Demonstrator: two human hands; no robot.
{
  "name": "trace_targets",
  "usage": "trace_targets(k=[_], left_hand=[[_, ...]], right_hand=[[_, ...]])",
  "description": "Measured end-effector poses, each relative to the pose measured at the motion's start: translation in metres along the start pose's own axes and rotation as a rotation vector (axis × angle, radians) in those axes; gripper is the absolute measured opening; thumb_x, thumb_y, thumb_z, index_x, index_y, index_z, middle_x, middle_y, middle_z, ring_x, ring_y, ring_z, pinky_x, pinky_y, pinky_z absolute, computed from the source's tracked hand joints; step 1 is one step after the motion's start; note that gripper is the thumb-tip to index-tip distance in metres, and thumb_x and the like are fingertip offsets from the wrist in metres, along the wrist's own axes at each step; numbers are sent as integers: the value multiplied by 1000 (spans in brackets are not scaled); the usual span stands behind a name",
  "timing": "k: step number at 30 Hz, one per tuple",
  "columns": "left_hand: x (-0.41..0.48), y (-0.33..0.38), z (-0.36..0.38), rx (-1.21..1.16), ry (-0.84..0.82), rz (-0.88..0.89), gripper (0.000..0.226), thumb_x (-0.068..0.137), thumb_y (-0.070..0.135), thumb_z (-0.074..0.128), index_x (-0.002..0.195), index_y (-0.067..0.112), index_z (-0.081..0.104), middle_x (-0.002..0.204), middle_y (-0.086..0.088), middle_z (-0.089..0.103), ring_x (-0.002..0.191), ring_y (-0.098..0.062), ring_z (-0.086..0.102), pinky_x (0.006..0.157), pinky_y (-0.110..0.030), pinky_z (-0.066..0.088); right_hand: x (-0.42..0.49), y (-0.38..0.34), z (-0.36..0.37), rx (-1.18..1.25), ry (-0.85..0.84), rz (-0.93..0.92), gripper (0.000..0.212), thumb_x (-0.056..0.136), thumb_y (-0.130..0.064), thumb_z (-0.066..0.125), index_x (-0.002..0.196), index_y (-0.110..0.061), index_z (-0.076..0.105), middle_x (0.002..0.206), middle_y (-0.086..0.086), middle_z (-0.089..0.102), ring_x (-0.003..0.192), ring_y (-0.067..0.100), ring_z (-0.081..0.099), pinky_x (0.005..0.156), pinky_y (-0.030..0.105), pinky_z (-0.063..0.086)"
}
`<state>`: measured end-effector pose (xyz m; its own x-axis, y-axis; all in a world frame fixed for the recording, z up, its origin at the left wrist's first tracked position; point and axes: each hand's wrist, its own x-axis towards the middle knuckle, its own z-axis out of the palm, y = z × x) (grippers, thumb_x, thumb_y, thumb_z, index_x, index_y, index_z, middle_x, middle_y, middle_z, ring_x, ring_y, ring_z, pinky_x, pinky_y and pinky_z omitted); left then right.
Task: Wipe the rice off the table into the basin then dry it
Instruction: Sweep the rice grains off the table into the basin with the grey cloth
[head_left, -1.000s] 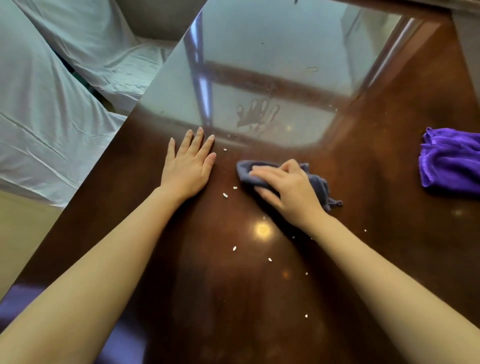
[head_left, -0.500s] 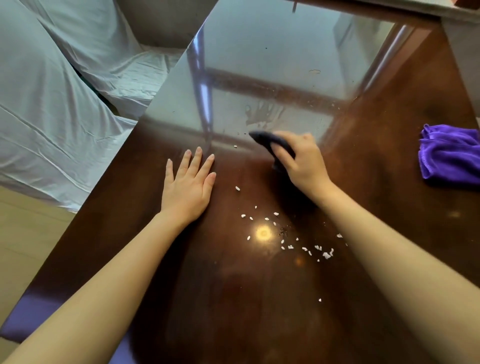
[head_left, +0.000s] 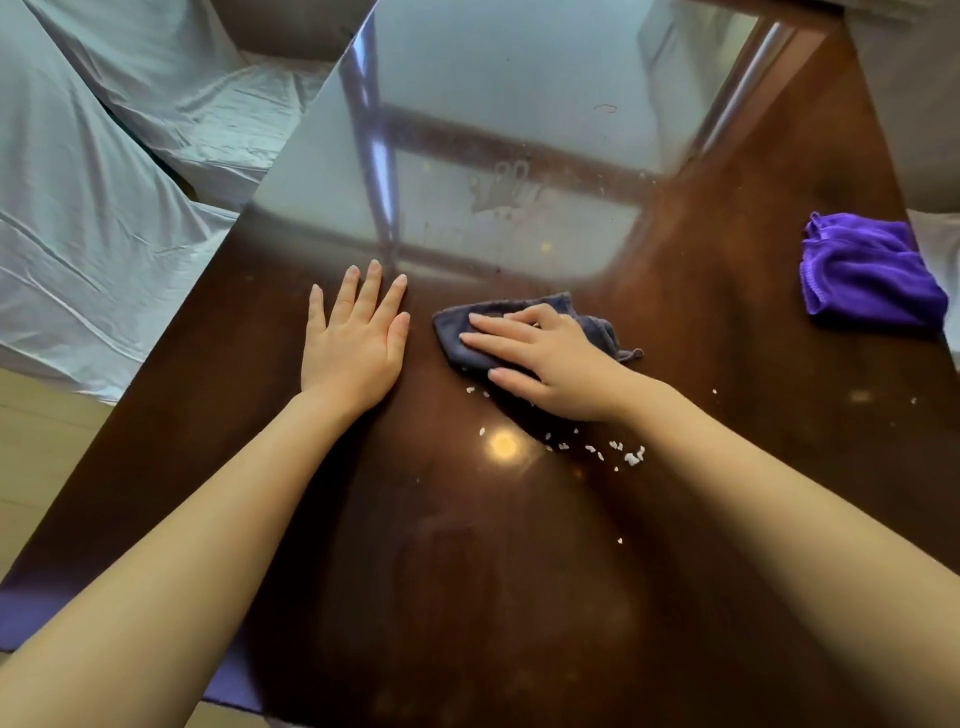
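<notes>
- Pressing palm-down, the right hand (head_left: 550, 364) makes the grip: fingers spread flat over a dark grey cloth (head_left: 519, 332), pinning it to the glossy brown worktop (head_left: 727, 322) rather than curling round it
- Cloth edges show past the fingertips on the left of the grip and beyond it on the far side, with a small corner sticking out to the right of the wrist
- Left hand (head_left: 356, 345) lies open and flat on the worktop just left of the grip, fingers together and pointing away, holding nothing, a narrow gap between it and the cloth
- Rice grains (head_left: 618, 453) sit on the near side of the grip in a loose white scatter close to the right wrist; a couple lie just at the cloth's near edge, and single grains lie farther toward the person and off to the right
- Purple towel (head_left: 867, 273) lies bunched well to the right of the grip, near the worktop's right edge
- Smudged handprint (head_left: 506, 189) marks the shiny surface beyond the grip
- Pale sheet-covered furniture (head_left: 104, 208) stands past the worktop's left edge
</notes>
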<state>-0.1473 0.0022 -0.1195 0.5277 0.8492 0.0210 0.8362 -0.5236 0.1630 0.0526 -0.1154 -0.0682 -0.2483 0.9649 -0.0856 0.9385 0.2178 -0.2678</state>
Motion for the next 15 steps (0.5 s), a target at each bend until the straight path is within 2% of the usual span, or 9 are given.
trace_targets(k=[5, 8, 12, 15], left_hand=[[-8, 5, -1, 10, -22, -1, 52, 95, 39, 18, 145, 25, 12, 157, -3, 7, 144, -22, 0, 114, -48, -5], [-21, 12, -2, 6, -35, -4, 53, 95, 40, 17, 146, 25, 11, 158, -4, 6, 144, -23, -1, 114, -48, -5], [-51, 31, 0, 2, -35, 66, 54, 94, 40, 16, 145, 26, 11, 157, -6, 7, 144, -23, 0, 113, -48, -4], [-65, 38, 0, 0, -32, 89, 53, 94, 39, 17, 145, 26, 12, 157, -5, 9, 144, -22, 1, 114, -45, -4]], right_hand=[[-47, -24, 5, 65, -50, -47, 48, 96, -33, 43, 142, -26, 32, 152, -6, 30, 130, 22, 30, 109, 39, 22], [-73, -36, 8, 55, -59, -109, 46, 93, -27, 50, 138, -24, 40, 149, -3, 38, 123, 27, 38, 102, 43, 31], [-99, -45, 7, 158, 70, -93, 33, 88, -8, 59, 120, -11, 60, 127, 7, 61, 94, 34, 52, 85, 45, 44], [-115, -30, -7, 186, 236, 23, 29, 83, 2, 61, 111, -4, 65, 119, 10, 64, 91, 38, 55, 86, 42, 41]])
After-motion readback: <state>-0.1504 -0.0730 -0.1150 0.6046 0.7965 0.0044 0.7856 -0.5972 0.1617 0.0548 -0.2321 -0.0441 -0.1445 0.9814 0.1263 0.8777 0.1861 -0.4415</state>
